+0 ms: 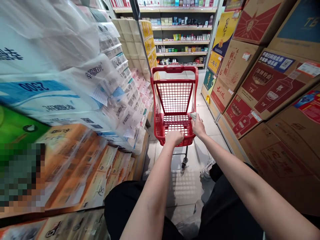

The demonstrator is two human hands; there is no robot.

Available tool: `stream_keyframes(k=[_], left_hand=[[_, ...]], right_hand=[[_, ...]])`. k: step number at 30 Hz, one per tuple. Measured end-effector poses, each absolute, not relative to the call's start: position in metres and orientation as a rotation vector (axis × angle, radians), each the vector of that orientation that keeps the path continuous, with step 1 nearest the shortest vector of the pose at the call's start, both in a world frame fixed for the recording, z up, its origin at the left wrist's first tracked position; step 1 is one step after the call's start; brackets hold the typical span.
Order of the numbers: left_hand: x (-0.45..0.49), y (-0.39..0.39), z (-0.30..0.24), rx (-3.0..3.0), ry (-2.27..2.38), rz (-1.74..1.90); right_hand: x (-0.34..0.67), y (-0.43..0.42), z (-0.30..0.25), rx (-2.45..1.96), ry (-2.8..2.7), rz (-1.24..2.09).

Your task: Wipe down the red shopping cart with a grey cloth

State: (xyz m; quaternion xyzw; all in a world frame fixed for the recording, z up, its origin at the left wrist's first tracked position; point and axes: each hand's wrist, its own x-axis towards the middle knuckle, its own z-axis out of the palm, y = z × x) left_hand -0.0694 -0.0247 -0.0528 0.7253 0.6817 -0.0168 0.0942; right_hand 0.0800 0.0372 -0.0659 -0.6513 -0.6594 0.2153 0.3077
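Observation:
A red plastic shopping cart [195,100] stands in front of me, its handle bar on the far side and its grid basket on the near side. My left hand [174,137] is closed round the cart's near rim, the knuckles on top. At the right side of the rim, my right hand [199,126] pinches a small pale crumpled piece [193,115], perhaps paper or cloth. Whether the right fingers also grip the rim is hard to see. The cart's grid floor shows, and a caster wheel [184,162] is below it.
Wrapped tissue packs [100,76] are stacked high close on my left, above orange packs [75,160]. Printed cardboard cartons [270,83] line the right side. Shelves of small goods [185,30] stand at the aisle's far end. A thin dark pole [143,43] rises left of the cart.

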Motion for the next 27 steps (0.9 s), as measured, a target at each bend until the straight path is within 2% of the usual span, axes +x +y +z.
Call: stream_keyframes(k=[7,13,18,27], left_hand=[[-0.067,-0.034,-0.049,2.133,2.025,-0.05],[-0.068,-0.027,-0.049,2.061,2.084,-0.03],[-0.064,-0.028,-0.049,2.078,2.088,-0.028],[-0.101,-0.037,-0.037,2.201,2.008,-0.192]], right_hand=[[0.075,0.078,-0.051,-1.823,-1.844,0.431],[0.075,0.02,-0.076,-1.626,-1.877,0.338],[0.069,-0.025,-0.09,-1.624,-1.794,0.277],[0.076,-0.001,-0.076,-1.774,-1.86,0.229]])
